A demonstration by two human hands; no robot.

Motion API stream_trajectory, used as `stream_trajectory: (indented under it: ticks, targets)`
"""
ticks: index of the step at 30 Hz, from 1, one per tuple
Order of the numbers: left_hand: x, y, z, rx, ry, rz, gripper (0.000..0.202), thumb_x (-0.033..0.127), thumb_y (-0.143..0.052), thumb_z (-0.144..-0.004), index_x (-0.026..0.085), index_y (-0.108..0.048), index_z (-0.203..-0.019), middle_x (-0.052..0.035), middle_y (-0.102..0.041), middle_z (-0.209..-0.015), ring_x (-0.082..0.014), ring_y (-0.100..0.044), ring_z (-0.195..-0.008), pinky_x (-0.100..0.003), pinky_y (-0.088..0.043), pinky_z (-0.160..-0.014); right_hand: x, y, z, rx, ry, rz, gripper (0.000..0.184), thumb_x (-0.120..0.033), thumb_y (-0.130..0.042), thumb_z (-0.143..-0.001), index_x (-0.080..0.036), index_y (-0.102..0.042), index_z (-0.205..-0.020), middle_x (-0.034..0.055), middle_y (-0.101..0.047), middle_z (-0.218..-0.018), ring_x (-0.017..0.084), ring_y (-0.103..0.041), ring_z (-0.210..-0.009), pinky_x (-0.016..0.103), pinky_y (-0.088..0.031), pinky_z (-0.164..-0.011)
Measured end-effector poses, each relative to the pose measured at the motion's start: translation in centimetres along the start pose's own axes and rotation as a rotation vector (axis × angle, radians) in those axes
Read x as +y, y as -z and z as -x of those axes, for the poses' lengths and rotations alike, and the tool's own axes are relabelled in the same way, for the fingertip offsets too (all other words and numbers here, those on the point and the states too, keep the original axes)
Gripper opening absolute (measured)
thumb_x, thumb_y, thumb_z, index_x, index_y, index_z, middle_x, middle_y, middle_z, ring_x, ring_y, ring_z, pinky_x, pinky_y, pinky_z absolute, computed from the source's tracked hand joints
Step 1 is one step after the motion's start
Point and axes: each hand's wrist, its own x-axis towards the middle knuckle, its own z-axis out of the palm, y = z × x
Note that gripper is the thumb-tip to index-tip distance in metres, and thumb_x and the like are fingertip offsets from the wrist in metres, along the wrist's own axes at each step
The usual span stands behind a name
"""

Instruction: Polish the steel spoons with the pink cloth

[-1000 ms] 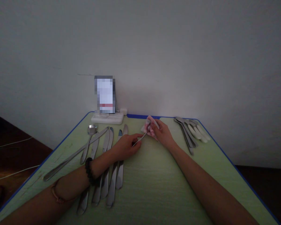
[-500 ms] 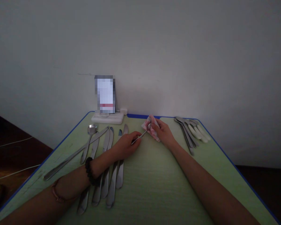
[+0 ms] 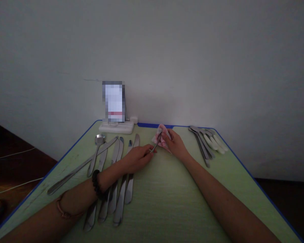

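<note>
My left hand (image 3: 139,158) is closed around the handle of a metal spoon (image 3: 155,145), which slants up and to the right. A crumpled pink and white cloth (image 3: 162,128) is pinched in my right hand (image 3: 176,145). The spoon's far end rests against the cloth, partly hidden by it and by my right fingers. Beneath and beside my left forearm lie several table knives (image 3: 120,206). To their left is a short round-bowled spoon (image 3: 99,139), with a long-handled utensil (image 3: 73,175) slanting beside it.
At the table's right back corner lies a group of metal spoons (image 3: 201,145) and white-handled cutlery (image 3: 212,143). A lit phone (image 3: 115,101), its screen blurred, stands on a white base (image 3: 116,127) at the back left. Behind the green table (image 3: 167,202) rises a grey wall (image 3: 192,60).
My left hand has moved slightly right and turned the spoon, so its bowl faces a different way against the cloth. The cloth has shifted a little in my right hand.
</note>
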Motion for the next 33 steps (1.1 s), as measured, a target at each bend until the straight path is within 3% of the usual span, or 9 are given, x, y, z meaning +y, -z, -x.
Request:
stream_trajectory:
  ticks: [4,9,14,21,27,33]
  targets:
    - [-0.2,-0.2,-0.2,0.041,0.036,0.064,0.027,0.024,-0.031,-0.088,0.015,-0.052,-0.102,0.0023,-0.055,-0.065,-0.0127,-0.05,-0.061,-0.024,-0.036,-0.062,-0.6,-0.1,0.0,0.031,-0.089,-0.058,0.032,-0.049,-0.042,-0.083,-0.019,-0.054,-0.083,0.0019,-0.059,-0.074,0.016,-0.055,-0.07,0.028,-0.045,-0.067]
    - [-0.2,-0.2,-0.1,0.086,0.062,0.034,0.032,0.025,-0.032,-0.088,0.014,-0.055,-0.107,0.0021,-0.051,-0.062,-0.0133,-0.047,-0.057,-0.023,-0.034,-0.055,-1.4,0.5,-0.1,-0.029,-0.1,-0.15,0.018,-0.033,-0.043,-0.08,-0.02,-0.055,-0.081,0.0007,-0.06,-0.079,0.015,-0.053,-0.074,0.026,-0.042,-0.07]
    - [-0.1,-0.2,0.0,0.082,0.042,-0.062,0.032,0.025,-0.032,-0.088,0.014,-0.056,-0.106,-0.0024,-0.06,-0.072,-0.0162,-0.055,-0.066,-0.025,-0.039,-0.063,-1.2,0.8,-0.1,-0.09,-0.06,-0.041,0.02,-0.036,-0.047,-0.079,-0.018,-0.056,-0.079,0.0012,-0.06,-0.076,0.016,-0.052,-0.075,0.026,-0.04,-0.069]
    - [-0.4,-0.3,-0.1,0.066,0.025,-0.154,0.035,0.025,-0.031,-0.09,0.016,-0.056,-0.112,-0.0078,-0.067,-0.093,-0.0204,-0.061,-0.083,-0.03,-0.043,-0.076,-1.0,0.3,0.0,-0.014,-0.077,0.114,0.019,-0.034,-0.046,-0.079,-0.018,-0.056,-0.078,0.002,-0.059,-0.073,0.016,-0.052,-0.069,0.026,-0.037,-0.065]
    - [-0.6,-0.3,-0.2,0.097,0.001,-0.123,0.036,0.026,-0.031,-0.09,0.014,-0.057,-0.111,-0.0076,-0.067,-0.087,-0.0195,-0.061,-0.078,-0.029,-0.043,-0.072,-1.1,0.0,0.0,0.096,-0.09,0.108,0.022,-0.033,-0.042,-0.078,-0.019,-0.053,-0.066,0.0003,-0.055,-0.064,0.014,-0.048,-0.063,0.025,-0.034,-0.061]
    - [-0.4,-0.5,-0.2,0.18,0.016,-0.11,0.032,0.026,-0.03,-0.091,0.014,-0.055,-0.106,-0.0022,-0.06,-0.068,-0.0164,-0.056,-0.061,-0.027,-0.04,-0.062,-1.8,-1.9,0.2,0.207,-0.292,-0.229,0.025,-0.041,-0.044,-0.076,-0.019,-0.052,-0.067,-0.0008,-0.054,-0.061,0.013,-0.046,-0.056,0.025,-0.036,-0.055]
